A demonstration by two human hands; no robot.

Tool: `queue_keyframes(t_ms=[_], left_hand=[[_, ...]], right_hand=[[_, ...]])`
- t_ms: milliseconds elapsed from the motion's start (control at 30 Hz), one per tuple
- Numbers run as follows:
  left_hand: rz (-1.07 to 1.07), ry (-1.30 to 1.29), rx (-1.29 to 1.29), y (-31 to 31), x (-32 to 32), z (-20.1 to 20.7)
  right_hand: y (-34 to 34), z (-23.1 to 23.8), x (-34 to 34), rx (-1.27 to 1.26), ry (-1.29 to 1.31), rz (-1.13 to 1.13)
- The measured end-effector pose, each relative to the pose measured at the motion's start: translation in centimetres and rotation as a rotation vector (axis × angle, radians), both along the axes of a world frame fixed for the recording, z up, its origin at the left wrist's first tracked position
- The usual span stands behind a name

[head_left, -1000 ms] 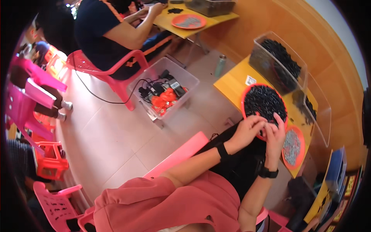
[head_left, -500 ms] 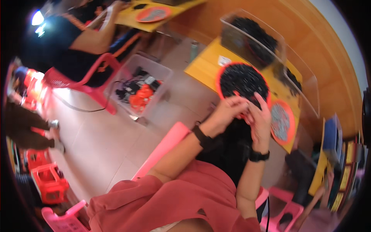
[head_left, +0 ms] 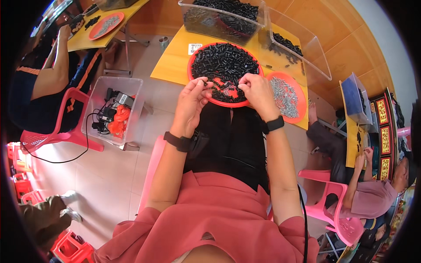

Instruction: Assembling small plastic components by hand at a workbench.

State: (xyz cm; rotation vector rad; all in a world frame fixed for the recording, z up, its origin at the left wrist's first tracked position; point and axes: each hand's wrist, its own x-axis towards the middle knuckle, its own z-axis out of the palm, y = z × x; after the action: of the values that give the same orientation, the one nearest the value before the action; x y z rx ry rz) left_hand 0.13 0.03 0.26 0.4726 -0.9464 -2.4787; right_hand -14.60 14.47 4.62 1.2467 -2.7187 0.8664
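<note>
A round red tray full of small black cylindrical parts lies on the near edge of the yellow table, with some of its red bottom showing. Over its near left rim, my left hand pinches one small black part between thumb and fingertips. Across from it, my right hand is closed above the tray's near right side; whatever its fingertips hold is too small to make out. To its right is a red plate of small silver metal pieces, which look like screws or pins.
Behind the tray stands a clear bin of black parts; another clear container lies to its right. A plastic tub with cables and orange bags stands on the floor at left. Co-workers sit on pink chairs at both sides.
My head view has swung, so the tray now appears more central and sharper. My hands, close together before, have moved apart to either side of the tray's near part.
</note>
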Motion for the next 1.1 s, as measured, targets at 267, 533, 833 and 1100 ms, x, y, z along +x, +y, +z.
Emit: queue_keyframes(t_ms=[267,533,833,1100], left_hand=[[0.013,-0.029,-0.01,0.0,0.0,0.1],[0.004,-0.023,-0.019,0.1,-0.1,0.0],[-0.009,-0.024,-0.041,0.1,0.0,0.1],[-0.072,0.009,-0.022,0.3,0.1,0.3]], right_hand=[[-2.1,-0.7,-0.2,0.158,0.137,0.089],[-2.3,-1.3,0.1,0.175,0.188,0.085],[-2.1,-0.5,0.0,0.209,0.01,0.081],[-1.4,0.2,1.3,-0.128,-0.038,0.045]])
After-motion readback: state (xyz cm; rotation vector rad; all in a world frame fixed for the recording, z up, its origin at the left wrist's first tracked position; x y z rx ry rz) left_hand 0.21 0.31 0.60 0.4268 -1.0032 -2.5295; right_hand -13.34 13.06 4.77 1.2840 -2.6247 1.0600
